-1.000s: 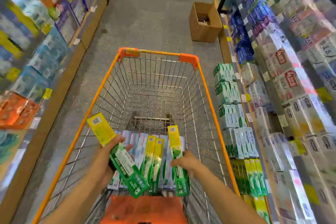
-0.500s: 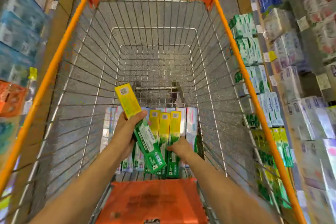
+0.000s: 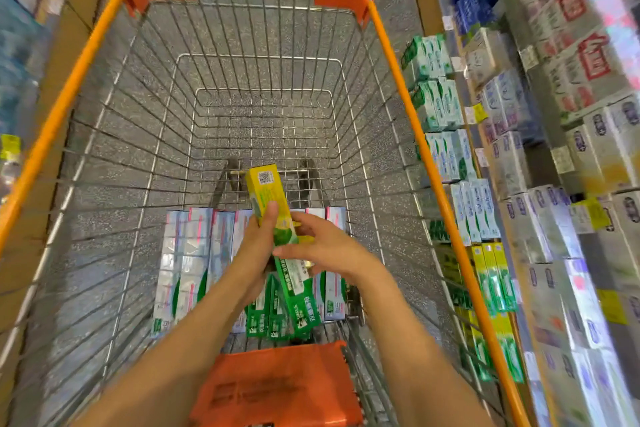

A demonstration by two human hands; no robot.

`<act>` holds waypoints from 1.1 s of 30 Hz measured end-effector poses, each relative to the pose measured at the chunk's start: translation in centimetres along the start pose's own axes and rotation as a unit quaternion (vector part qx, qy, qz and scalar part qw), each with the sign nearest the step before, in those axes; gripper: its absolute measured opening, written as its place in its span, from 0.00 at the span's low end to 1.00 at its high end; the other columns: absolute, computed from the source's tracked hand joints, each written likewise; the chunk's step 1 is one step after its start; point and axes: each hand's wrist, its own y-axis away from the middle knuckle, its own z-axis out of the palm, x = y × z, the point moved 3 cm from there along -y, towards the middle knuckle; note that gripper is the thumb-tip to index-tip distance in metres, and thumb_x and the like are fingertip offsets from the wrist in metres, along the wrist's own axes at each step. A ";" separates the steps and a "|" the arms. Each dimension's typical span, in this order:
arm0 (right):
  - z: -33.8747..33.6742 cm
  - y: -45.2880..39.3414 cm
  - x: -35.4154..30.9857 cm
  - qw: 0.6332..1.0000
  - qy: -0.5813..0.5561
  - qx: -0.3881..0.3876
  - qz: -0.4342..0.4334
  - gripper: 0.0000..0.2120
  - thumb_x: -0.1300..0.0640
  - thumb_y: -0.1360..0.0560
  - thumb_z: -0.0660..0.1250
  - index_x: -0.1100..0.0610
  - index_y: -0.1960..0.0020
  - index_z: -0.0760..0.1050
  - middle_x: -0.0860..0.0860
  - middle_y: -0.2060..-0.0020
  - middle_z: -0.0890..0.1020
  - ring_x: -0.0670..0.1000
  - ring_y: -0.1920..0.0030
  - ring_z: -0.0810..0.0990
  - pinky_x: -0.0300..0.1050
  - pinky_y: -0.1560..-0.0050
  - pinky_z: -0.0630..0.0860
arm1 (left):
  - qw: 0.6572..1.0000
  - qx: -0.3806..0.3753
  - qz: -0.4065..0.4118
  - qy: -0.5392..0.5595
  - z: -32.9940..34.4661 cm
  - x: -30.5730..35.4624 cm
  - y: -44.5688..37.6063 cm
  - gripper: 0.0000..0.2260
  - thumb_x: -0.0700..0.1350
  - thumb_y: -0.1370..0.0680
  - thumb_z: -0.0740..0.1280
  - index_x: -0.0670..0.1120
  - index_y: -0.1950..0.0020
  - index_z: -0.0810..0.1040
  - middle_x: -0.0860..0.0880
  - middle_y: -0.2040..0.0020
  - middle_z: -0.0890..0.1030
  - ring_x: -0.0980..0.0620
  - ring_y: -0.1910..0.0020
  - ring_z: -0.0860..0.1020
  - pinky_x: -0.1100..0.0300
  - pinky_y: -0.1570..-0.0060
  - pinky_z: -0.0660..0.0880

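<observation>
Fingers (image 3: 269, 218) of the left hand (image 3: 254, 250) wrap a yellow-and-green box (image 3: 267, 189) low inside the shopping cart (image 3: 410, 90).

From where I stand, the left hand's thumb and fingers are curled round the box's middle. The box is tilted, its yellow end pointing at the cart's far wall and its green end down over the row of boxes (image 3: 187, 263) lying side by side on the cart floor. The right hand (image 3: 327, 248) comes in from the other side, its fingers loosely spread rather than clenched and its thumb lying across the box's face. An orange seat flap (image 3: 277, 388) sits nearest the person. Shelves (image 3: 519, 156) packed with cartons run just beside the cart's right rim.
</observation>
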 end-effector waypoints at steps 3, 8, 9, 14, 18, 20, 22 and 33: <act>-0.1 0.4 -0.3 0.989 0.099 0.098 -0.042 0.21 0.58 0.32 0.74 0.49 0.42 0.74 0.46 0.51 0.81 0.48 0.51 0.80 0.46 0.49 0.77 | 0.997 -0.059 -0.025 0.034 1.9 0.7 0.6 0.33 0.65 0.27 0.52 0.46 0.30 0.69 0.43 0.39 0.79 0.50 0.45 0.80 0.59 0.56 0.79; -2.6 0.8 2.2 0.979 -0.013 0.201 -0.022 0.13 0.64 0.29 0.70 0.47 0.55 0.74 0.44 0.60 0.80 0.46 0.56 0.80 0.40 0.56 0.75 | 0.990 -0.120 -0.055 -0.041 2.4 1.9 1.6 0.35 0.68 0.29 0.47 0.52 0.27 0.63 0.50 0.33 0.73 0.51 0.39 0.75 0.48 0.39 0.68; -3.1 0.4 3.5 0.972 -0.019 0.235 -0.003 0.10 0.63 0.29 0.70 0.50 0.54 0.75 0.46 0.59 0.81 0.49 0.55 0.80 0.42 0.55 0.76 | 0.992 -0.093 -0.058 -0.063 1.7 1.8 1.5 0.35 0.68 0.28 0.47 0.53 0.25 0.60 0.50 0.28 0.67 0.49 0.33 0.69 0.45 0.34 0.62; -2.7 -2.3 9.7 0.941 -0.012 0.329 0.080 0.12 0.60 0.27 0.70 0.59 0.45 0.75 0.52 0.54 0.81 0.54 0.55 0.80 0.45 0.55 0.74 | 0.997 -0.023 -0.060 -0.048 -1.7 0.7 1.2 0.28 0.64 0.23 0.47 0.53 0.26 0.61 0.45 0.26 0.63 0.44 0.27 0.61 0.41 0.29 0.55; -1.4 -4.2 12.4 0.943 0.066 0.311 0.102 0.16 0.56 0.26 0.70 0.59 0.42 0.72 0.55 0.55 0.80 0.56 0.59 0.78 0.46 0.61 0.74 | 0.997 -0.022 -0.049 -0.060 -2.7 1.0 0.9 0.26 0.62 0.21 0.46 0.52 0.26 0.61 0.47 0.27 0.65 0.44 0.27 0.60 0.42 0.31 0.56; -0.9 -4.9 13.1 0.946 0.084 0.288 0.125 0.17 0.56 0.25 0.69 0.59 0.40 0.70 0.55 0.54 0.79 0.54 0.60 0.75 0.42 0.63 0.70 | 0.997 -0.022 -0.040 -0.062 -3.1 1.3 0.7 0.27 0.62 0.21 0.45 0.52 0.26 0.61 0.47 0.27 0.66 0.44 0.27 0.60 0.43 0.30 0.56; -0.4 -5.3 13.8 0.946 0.080 0.280 0.142 0.19 0.57 0.25 0.69 0.59 0.38 0.69 0.56 0.52 0.79 0.55 0.57 0.77 0.43 0.60 0.73 | 0.998 -0.019 -0.034 -0.059 -3.4 1.3 0.7 0.26 0.61 0.21 0.45 0.52 0.27 0.62 0.46 0.28 0.67 0.44 0.27 0.61 0.43 0.30 0.56; -2.1 -2.0 9.2 0.968 0.051 0.217 0.115 0.33 0.60 0.24 0.67 0.61 0.25 0.55 0.59 0.30 0.67 0.59 0.31 0.68 0.49 0.36 0.68 | 0.998 -0.002 -0.003 -0.066 -3.4 4.9 5.3 0.25 0.61 0.21 0.49 0.50 0.30 0.67 0.46 0.34 0.73 0.44 0.33 0.70 0.48 0.39 0.67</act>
